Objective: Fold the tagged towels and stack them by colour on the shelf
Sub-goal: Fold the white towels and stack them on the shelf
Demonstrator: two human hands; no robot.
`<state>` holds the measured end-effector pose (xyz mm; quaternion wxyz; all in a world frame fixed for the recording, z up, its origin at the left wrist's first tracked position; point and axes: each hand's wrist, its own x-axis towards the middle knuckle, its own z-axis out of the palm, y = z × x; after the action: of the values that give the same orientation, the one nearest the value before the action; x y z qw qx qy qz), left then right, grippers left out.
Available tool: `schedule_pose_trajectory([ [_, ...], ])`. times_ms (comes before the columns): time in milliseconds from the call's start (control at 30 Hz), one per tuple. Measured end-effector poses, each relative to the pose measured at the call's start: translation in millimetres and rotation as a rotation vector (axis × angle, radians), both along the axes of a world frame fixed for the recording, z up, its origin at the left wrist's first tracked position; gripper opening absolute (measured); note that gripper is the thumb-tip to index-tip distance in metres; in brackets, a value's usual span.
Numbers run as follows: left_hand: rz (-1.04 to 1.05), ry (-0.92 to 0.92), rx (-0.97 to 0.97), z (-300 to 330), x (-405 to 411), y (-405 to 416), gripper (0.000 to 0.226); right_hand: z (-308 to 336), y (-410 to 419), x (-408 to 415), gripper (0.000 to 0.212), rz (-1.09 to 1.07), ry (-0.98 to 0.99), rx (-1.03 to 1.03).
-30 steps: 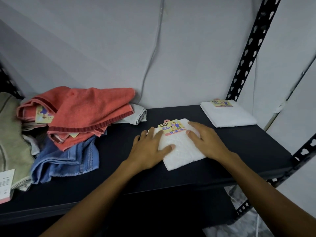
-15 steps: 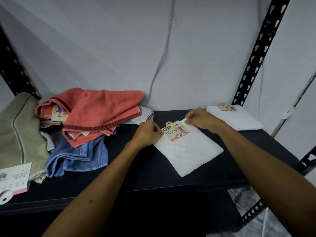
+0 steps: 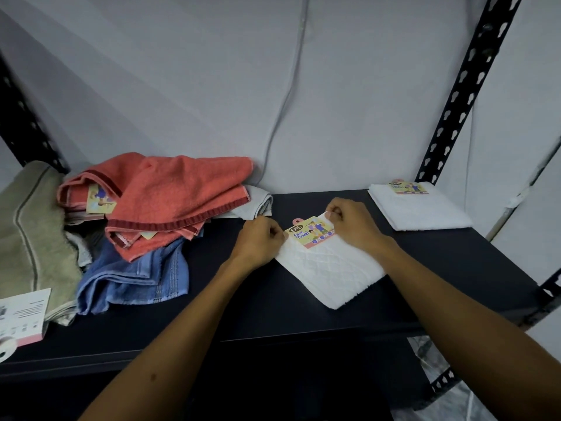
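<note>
Head view, risks
Fold: I judge the folded towel could fall open if I lift it by its far corners alone, since the layers look loose and only its own weight keeps them shut.
Tag: the card tag lies between my two grips; pulling the corners apart could crease it or tear it off.
Stack: the white stack sits at the far right of the shelf, apart from the towel; a skewed drop would leave the edges out of line.
Colour: the heap at the left mixes a red towel, a blue towel and an olive towel; a careless reach there could drag several down together.

Head view, hands
Left hand: curled tight, pinching the towel's far left corner, just beside the tag.
Right hand: curled, thumb and fingers nipping the far right corner, at the tag's right edge.
Towel: flat on the shelf in front of me, skewed, near corner close to the front edge.
</note>
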<state>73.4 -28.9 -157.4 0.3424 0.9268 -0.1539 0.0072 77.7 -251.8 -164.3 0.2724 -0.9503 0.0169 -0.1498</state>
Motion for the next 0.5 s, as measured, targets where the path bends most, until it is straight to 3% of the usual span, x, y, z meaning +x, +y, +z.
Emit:
schedule_pose_trajectory([
  [233,0.010,0.028,0.028,-3,-2,4,0.020,7,3,-6,0.011,-0.084,0.112,-0.117],
  [333,0.104,-0.101,0.064,-1,-4,-1,0.016,13,8,-16,0.014,-0.188,0.213,-0.266],
  [400,0.133,-0.202,0.065,-1,-9,-3,0.022,16,10,-25,0.016,-0.227,0.143,-0.296],
  [500,0.034,-0.232,0.087,-7,-23,-4,0.027,10,13,-46,0.018,-0.160,-0.119,-0.251],
])
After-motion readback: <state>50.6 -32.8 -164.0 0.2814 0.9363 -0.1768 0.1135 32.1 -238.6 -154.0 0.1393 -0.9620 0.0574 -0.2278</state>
